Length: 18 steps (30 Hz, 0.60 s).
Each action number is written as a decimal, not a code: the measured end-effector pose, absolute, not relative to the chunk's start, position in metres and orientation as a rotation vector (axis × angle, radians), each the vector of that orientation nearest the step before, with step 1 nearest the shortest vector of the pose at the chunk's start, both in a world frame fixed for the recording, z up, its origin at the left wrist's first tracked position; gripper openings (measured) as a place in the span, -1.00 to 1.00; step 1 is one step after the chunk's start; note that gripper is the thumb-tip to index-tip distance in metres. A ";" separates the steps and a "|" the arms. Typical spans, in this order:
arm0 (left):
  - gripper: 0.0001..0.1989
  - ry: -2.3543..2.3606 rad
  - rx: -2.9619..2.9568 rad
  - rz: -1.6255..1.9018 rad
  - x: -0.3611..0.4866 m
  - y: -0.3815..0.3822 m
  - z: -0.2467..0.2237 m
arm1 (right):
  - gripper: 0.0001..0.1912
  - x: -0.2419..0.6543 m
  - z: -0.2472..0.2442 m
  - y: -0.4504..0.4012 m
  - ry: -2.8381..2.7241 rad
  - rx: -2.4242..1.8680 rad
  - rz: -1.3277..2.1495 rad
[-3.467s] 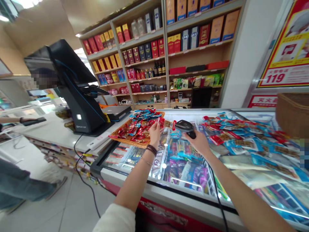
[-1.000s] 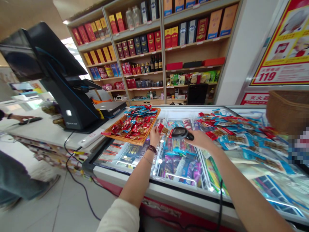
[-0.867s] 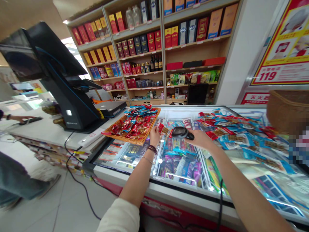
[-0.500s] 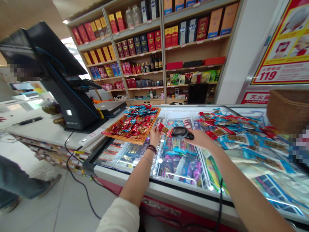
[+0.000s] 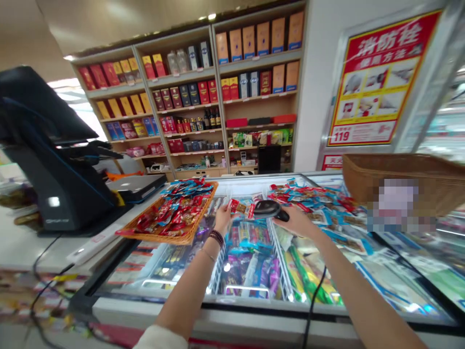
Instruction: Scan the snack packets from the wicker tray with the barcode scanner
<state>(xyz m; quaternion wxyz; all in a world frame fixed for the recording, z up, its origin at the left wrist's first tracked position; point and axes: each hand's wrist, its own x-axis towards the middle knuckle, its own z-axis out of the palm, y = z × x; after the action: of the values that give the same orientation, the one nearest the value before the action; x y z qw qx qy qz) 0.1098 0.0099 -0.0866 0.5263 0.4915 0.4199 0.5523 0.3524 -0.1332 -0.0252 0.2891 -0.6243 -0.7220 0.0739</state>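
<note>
My left hand point(image 5: 222, 216) pinches a small red snack packet point(image 5: 238, 206) by its left end, above the freezer's glass top. Closed round the handle of a black barcode scanner point(image 5: 267, 209) is my right hand point(image 5: 296, 222); the scanner's head points left at the packet, close to its right end. Left of my left hand, an orange wicker tray point(image 5: 189, 237) holds a heap of red and blue snack packets point(image 5: 178, 208). More loose packets point(image 5: 319, 206) lie spread over the glass to the right of my right hand.
The glass-topped freezer point(image 5: 163, 303) shows bagged goods inside. At the left stands a black checkout terminal point(image 5: 54, 160) beside a flat black device point(image 5: 138, 186). A brown wicker basket point(image 5: 363, 177) sits at the right. A cable point(image 5: 315, 295) hangs below my right hand.
The view has turned to the right, so the tray and terminal sit farther left and the brown basket shows more fully. Both hands keep their hold on the packet and scanner.
</note>
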 end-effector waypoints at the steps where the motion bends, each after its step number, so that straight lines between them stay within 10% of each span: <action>1: -0.86 0.988 1.108 1.264 0.127 0.010 -0.080 | -0.73 0.366 -0.021 -0.141 -1.886 -1.678 0.198; 18: -0.72 0.677 1.451 0.997 0.313 -0.040 -0.061 | -0.68 0.507 -0.020 -0.229 -1.238 -1.975 -0.046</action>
<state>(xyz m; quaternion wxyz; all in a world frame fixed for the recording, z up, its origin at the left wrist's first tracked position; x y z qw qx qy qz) 0.3131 -0.0401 -0.0613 0.5874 0.6225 0.2904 0.4278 0.5067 -0.2295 -0.0198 0.3943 -0.7785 -0.4880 -0.0183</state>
